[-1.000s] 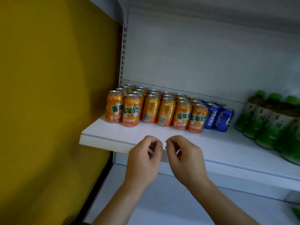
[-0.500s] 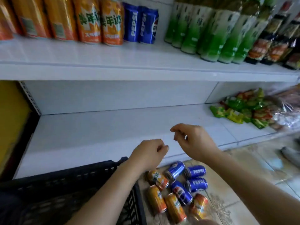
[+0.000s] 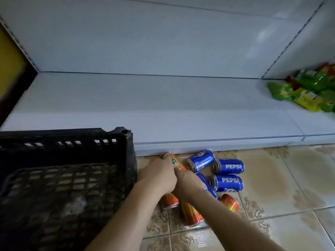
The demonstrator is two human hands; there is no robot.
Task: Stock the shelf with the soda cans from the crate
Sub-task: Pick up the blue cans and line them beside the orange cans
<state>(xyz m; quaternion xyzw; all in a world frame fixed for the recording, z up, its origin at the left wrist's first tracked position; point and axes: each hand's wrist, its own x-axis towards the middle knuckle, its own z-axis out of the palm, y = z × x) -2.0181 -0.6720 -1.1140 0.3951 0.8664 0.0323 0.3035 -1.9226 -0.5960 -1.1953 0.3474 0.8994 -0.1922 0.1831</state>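
Step judged: pickup of next cans from floor pile for shelf.

Left hand [image 3: 159, 175] seen curled round orange can [image 3: 176, 163], lying on floor tiles [image 3: 272, 178] against shelf base [image 3: 217, 147]. Right hand [image 3: 188, 184] laid over blue Pepsi can [image 3: 206, 185]; finger state could not be told.

Pepsi cans [image 3: 229, 166] scattered at 3 o'clock of hands; black crate [image 3: 63, 160] at 9 o'clock.

Advice: cans best gripped mid-body, lifted clear of neighbours so none were rolled.
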